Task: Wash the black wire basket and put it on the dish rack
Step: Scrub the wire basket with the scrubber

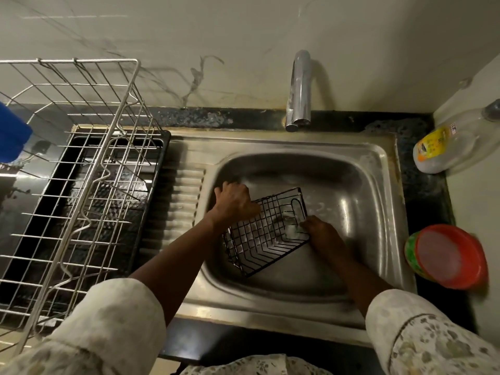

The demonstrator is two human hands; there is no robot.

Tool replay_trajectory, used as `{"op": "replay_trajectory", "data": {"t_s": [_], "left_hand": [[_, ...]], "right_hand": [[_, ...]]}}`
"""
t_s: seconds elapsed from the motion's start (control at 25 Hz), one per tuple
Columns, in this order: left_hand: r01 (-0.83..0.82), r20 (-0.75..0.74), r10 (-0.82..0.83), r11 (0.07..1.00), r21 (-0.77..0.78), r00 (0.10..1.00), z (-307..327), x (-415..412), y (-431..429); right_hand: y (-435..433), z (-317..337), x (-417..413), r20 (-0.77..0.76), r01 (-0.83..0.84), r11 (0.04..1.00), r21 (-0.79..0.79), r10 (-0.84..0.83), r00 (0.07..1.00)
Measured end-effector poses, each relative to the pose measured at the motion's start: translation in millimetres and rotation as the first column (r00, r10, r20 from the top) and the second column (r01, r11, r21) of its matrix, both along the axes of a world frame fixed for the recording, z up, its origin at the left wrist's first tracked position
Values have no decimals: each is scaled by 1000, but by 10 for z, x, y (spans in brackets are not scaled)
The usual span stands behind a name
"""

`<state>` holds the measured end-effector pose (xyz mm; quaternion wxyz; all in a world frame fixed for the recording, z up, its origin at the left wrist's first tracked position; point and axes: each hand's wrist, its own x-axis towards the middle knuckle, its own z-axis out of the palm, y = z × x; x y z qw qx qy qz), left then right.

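The black wire basket (pixel 266 231) lies tilted in the steel sink (pixel 373 169), its open side toward me. My left hand (pixel 234 201) grips the basket's upper left rim. My right hand (pixel 323 234) presses a pale, soapy scrubber (pixel 293 230) against the basket's right end; the scrubber is small and partly hidden by the fingers. The metal dish rack (pixel 89 163) stands on the counter to the left of the sink, over a black drip tray (pixel 67 201).
A chrome tap (pixel 299 90) stands behind the sink; I see no water running. A clear bottle with a yellow label (pixel 449 144) lies at the right. A red and green round tub (pixel 446 255) sits on the right counter. Something blue (pixel 13 133) shows at the far left.
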<state>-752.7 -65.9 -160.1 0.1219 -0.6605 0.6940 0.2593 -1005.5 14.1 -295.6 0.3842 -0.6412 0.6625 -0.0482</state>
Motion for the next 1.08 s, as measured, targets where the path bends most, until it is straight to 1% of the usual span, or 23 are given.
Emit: {"op": "replay_trajectory", "data": {"t_s": [0.08, 0.16, 0.2, 0.24, 0.32, 0.4, 0.44, 0.56, 0.64, 0.76, 0.88, 1.0, 1.08], "left_hand": [[-59, -103, 52, 996, -67, 993, -102, 93, 16], [-109, -212, 73, 981, -163, 974, -92, 121, 97], [-110, -242, 58, 971, -210, 969, -62, 103, 145], [-97, -259, 29, 962, -256, 966, -30, 69, 185], [-84, -252, -4, 938, -337, 968, -12, 10, 227], [-93, -230, 6, 925, -369, 973, -42, 5, 251], [-96, -234, 5, 920, -380, 972, -76, 19, 271], [-103, -276, -8, 917, -385, 961, -160, 74, 390], [-95, -273, -10, 925, -368, 962, -198, 89, 430], [-112, -316, 0, 935, -337, 949, -181, 117, 450], [-148, -391, 6, 931, -333, 920, -57, 129, 436], [-234, -495, 47, 917, -324, 868, 31, 86, 403], [-258, -506, 38, 891, -373, 862, 27, 25, 384]], "right_hand": [[-37, -21, -6, -104, -50, 997, -55, 44, 994], [-54, 13, 35, -302, -175, 970, -166, 119, 946], [-60, 56, 83, -354, -209, 958, -198, 129, 926], [-69, 70, 119, -368, -218, 952, -213, 129, 921], [-92, 67, 178, -295, -160, 974, -159, 108, 949], [-98, 56, 238, -205, -102, 992, -74, 85, 975], [-102, 59, 273, -184, -89, 994, -61, 76, 980], [-79, 71, 365, -66, 14, 996, -91, -20, 998], [-74, 66, 373, -23, 51, 991, -127, -54, 998], [-82, 68, 357, -23, 21, 976, -216, -26, 999], [-113, 105, 362, 10, 65, 969, -239, -65, 998], [-171, 80, 323, -17, 49, 963, -265, -56, 998], [-224, 53, 257, -44, 66, 963, -262, -80, 996]]}}
